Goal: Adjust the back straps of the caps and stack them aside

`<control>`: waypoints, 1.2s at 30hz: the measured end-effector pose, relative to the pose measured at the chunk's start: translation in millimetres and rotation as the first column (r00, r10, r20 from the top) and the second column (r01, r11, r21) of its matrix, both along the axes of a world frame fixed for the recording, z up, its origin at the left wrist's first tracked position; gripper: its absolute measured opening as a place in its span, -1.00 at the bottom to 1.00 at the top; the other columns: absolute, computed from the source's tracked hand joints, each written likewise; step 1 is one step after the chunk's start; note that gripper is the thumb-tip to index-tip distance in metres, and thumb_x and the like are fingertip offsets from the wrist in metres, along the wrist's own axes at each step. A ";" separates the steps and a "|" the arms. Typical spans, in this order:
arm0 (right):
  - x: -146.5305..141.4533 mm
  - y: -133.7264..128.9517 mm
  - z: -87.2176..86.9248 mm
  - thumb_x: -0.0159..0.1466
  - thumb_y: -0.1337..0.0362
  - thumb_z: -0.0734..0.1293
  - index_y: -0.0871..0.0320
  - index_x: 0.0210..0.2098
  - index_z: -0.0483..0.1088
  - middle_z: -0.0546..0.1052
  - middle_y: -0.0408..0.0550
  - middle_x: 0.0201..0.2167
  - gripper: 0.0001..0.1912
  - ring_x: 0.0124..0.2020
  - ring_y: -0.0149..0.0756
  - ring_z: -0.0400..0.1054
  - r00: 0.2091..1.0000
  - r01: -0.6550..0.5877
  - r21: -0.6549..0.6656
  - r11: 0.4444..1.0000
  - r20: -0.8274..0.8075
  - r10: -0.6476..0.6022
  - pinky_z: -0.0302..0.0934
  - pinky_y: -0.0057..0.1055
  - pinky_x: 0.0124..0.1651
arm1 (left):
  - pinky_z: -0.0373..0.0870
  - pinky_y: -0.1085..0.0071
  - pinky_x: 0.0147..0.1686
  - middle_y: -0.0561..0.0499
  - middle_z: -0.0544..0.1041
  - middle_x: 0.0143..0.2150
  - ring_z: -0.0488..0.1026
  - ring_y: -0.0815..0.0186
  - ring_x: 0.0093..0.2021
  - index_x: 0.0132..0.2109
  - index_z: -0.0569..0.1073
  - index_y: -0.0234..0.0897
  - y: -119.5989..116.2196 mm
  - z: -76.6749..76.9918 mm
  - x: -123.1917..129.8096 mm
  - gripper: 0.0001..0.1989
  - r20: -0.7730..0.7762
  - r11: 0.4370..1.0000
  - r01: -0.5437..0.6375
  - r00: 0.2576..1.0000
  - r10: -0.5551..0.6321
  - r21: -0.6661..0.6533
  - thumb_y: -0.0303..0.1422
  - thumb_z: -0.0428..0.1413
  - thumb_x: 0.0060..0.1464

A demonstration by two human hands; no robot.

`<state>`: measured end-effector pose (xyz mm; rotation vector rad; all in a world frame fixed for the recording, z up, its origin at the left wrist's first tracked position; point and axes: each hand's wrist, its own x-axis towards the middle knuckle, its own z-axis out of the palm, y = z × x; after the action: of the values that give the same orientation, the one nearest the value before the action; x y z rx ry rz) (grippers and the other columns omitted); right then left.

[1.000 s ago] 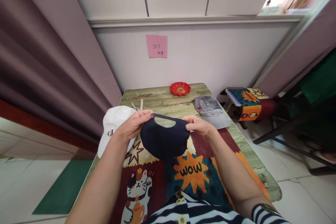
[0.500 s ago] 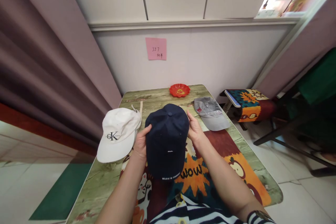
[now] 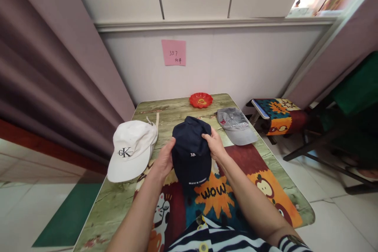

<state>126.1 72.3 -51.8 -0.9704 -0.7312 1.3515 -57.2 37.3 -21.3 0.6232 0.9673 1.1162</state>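
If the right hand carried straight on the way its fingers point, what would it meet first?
The navy cap: the right hand is touching its side, so there is no free stretch before it. What lies in line past the cap is unclear in depth.

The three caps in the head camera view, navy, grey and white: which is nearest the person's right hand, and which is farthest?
Measured from the right hand:
1. Navy cap: in its grip, thumb on the crown.
2. Grey cap: just beyond the hand, to the right.
3. White cap: over on the left, past the navy cap.
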 end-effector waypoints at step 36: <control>179.0 10.1 -18.2 0.20 0.47 0.37 0.20 -0.24 0.49 0.65 -0.08 -0.33 -0.86 -0.30 -0.34 0.56 0.737 0.526 -0.333 0.782 -0.280 -0.615 0.50 -0.39 -0.16 | 0.48 0.29 -0.19 -0.04 0.64 -0.31 0.57 0.17 -0.28 -0.23 0.56 -0.23 -28.2 -106.3 23.6 -0.71 -0.796 0.852 0.276 0.558 0.235 0.445 -0.15 0.06 0.16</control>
<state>305.1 82.3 -70.0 -0.9739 0.0477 1.0227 -33.7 9.1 -127.6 1.7534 1.4556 1.0514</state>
